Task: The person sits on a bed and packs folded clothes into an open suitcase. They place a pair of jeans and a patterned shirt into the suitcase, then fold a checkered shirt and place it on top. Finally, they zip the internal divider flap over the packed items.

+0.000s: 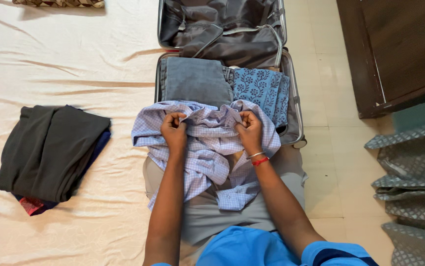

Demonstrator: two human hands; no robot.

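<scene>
- The left hand [174, 129] is closed in a fist-like grip on a bunch of the checked lilac shirt [207, 148], near its upper left edge
- The right hand [250, 129], with a red thread and a thin bangle at the wrist, pinches the same shirt at its upper right edge, fingers curled tight on the cloth
- The shirt lies crumpled across the person's lap, its top edge lapping over the near rim of the open suitcase [296, 113], its lower part trailing loose toward the knees
- In the near half of the case, a folded grey garment [195, 79] lies on the left and a folded blue printed cloth [260, 88] just beside it on the right; the lid half behind shows only grey lining
- On the bed sheet [74, 64], well apart to the left, sits a stack of dark folded clothes [50, 148] with a bit of red showing underneath
- Judged from how things lie, the step in hand is gathering or straightening the shirt by its top edge; it is not yet folded flat
- The next move seems to call for both hands pulling the edge taut and level, so the loose lower part falls straight and no crease is trapped, before the shirt goes on top of the clothes in the case
</scene>
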